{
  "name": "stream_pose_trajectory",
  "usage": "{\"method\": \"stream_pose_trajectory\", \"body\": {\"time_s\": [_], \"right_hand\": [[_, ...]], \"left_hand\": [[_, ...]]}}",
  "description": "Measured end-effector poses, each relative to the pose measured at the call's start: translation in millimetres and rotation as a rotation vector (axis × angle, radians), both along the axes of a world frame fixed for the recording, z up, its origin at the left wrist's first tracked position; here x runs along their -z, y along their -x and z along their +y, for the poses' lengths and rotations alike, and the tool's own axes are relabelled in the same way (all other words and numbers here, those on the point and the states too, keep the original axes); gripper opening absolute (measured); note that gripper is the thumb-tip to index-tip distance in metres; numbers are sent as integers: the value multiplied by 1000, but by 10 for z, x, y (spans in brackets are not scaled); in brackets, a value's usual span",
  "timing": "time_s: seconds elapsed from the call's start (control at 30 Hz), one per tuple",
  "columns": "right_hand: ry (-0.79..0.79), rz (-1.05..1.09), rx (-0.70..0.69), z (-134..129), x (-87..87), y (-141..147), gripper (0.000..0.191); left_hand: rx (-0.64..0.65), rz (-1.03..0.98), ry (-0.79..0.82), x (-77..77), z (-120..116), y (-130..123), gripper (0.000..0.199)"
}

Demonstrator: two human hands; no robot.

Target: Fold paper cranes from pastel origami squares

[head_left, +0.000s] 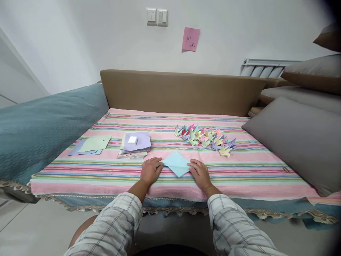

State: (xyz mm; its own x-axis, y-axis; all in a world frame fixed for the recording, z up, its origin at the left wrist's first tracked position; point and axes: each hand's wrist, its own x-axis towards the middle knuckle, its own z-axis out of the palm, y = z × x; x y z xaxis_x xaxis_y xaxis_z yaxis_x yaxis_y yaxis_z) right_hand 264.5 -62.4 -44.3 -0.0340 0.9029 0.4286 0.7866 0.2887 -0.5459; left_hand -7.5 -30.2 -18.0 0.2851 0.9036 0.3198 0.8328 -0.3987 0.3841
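A light blue sheet of origami paper (176, 164) lies on the striped cloth in front of me, turned so that its corners point toward and away from me. The left corner is pinched in my left hand (151, 170), between thumb and fingers. At the opposite corner my right hand (199, 173) holds the paper, the fingertips covering its edge. Beyond my right hand sits a cluster of folded paper cranes (205, 137) in many colours. Up and left of my left hand is a stack of coloured paper (133, 152) with a small white block (132, 140) on top.
Several loose green and purple sheets (93, 144) lie at the far left. The striped cloth (128, 181) covers the sofa seat, with a brown backrest (181, 93) behind it. Grey cushions (298, 138) pile up on the right, and a blue-covered armrest (58, 124) borders the left.
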Motion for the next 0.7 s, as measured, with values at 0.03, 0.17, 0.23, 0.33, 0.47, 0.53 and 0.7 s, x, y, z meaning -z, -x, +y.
{"method": "stream_pose_trajectory", "body": {"time_s": [0.03, 0.17, 0.23, 0.33, 0.47, 0.53, 0.7], "right_hand": [[-1, -7, -21, -2, 2, -10, 31], [23, -56, -63, 4, 18, -18, 35], [22, -60, -28, 10, 28, -2, 34], [-13, -25, 20, 13, 41, 22, 25], [-52, 42, 25, 8, 49, 27, 23], [-71, 95, 13, 6, 50, 18, 25], [-112, 326, -6, 5, 61, -13, 30]], "left_hand": [[0, -6, -4, 5, 5, 3, 24], [2, -28, -24, 20, 19, 13, 24], [11, -38, -36, 22, 21, 17, 23], [24, -54, -52, 20, 18, 26, 23], [51, -57, -57, 14, 8, 42, 23], [61, -65, -62, 11, 2, 46, 23], [46, -88, -66, 14, -8, 41, 23]]}}
